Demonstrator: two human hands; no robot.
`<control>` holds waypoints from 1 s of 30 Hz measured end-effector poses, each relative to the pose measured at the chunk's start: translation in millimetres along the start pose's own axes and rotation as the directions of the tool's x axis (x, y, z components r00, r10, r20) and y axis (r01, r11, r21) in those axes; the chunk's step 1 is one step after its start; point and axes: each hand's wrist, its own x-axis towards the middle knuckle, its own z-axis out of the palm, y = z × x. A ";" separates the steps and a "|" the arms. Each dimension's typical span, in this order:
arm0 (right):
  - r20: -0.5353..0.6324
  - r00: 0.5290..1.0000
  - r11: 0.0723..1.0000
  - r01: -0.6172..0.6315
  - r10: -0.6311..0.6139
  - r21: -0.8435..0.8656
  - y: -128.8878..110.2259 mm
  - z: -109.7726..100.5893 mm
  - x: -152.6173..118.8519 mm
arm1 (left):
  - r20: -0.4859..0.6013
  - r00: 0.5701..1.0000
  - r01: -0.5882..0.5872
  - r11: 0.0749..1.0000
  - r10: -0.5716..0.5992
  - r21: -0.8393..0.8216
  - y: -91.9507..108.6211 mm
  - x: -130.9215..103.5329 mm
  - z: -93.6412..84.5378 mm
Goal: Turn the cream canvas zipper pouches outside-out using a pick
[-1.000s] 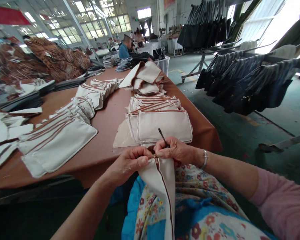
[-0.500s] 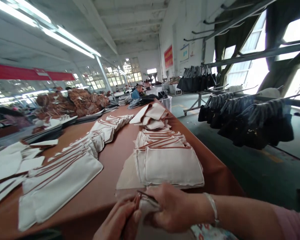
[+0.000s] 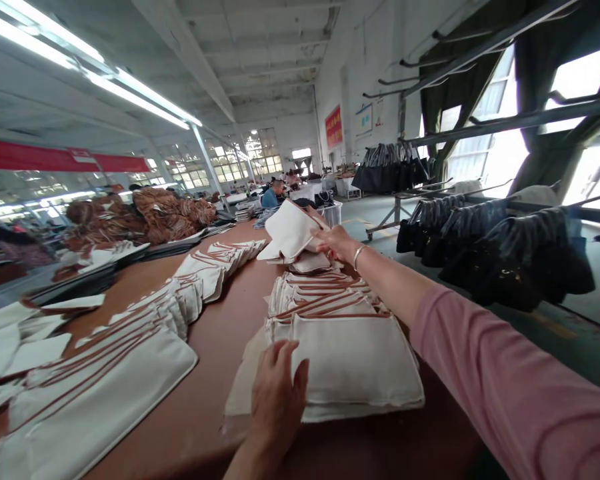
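My right hand (image 3: 336,243) is stretched far forward, fingers closed on the edge of a white fabric piece with brown trim (image 3: 289,230), which stands tilted above the small far pile (image 3: 310,262). Whether anything else is in that hand cannot be made out. My left hand (image 3: 279,383) is open, thumb apart from the fingers, at the left edge of the near stack of white fabric panels with brown edging (image 3: 357,360). A beige flat sheet (image 3: 245,380) pokes out from under that stack on the left.
A long overlapping row of similar white panels (image 3: 125,373) runs along the left of the brown-covered table (image 3: 220,333). Loose white pieces (image 3: 40,347) lie at far left. Brown bundles (image 3: 165,213) are heaped behind. Black bags (image 3: 520,257) hang on a rack to the right. A person (image 3: 271,195) sits beyond.
My right hand has gone from the table's near edge to the far pile and lifted a white fabric piece there. My left hand has opened and moved up to the near stack.
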 end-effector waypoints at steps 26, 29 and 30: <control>0.028 0.999 0.901 0.026 -0.016 -0.434 89.7 -73.8 -77.1 | 0.445 0.895 -0.163 0.943 0.017 0.291 38.1 92.6 96.8; 0.139 0.990 0.874 0.052 0.018 -0.484 89.2 -74.4 -82.1 | 0.488 0.871 -0.214 0.939 0.058 0.271 46.7 73.4 88.1; 0.195 0.980 0.863 0.062 0.043 -0.502 91.8 -73.8 -83.7 | 0.512 0.855 -0.245 0.937 0.087 0.250 50.0 65.0 84.6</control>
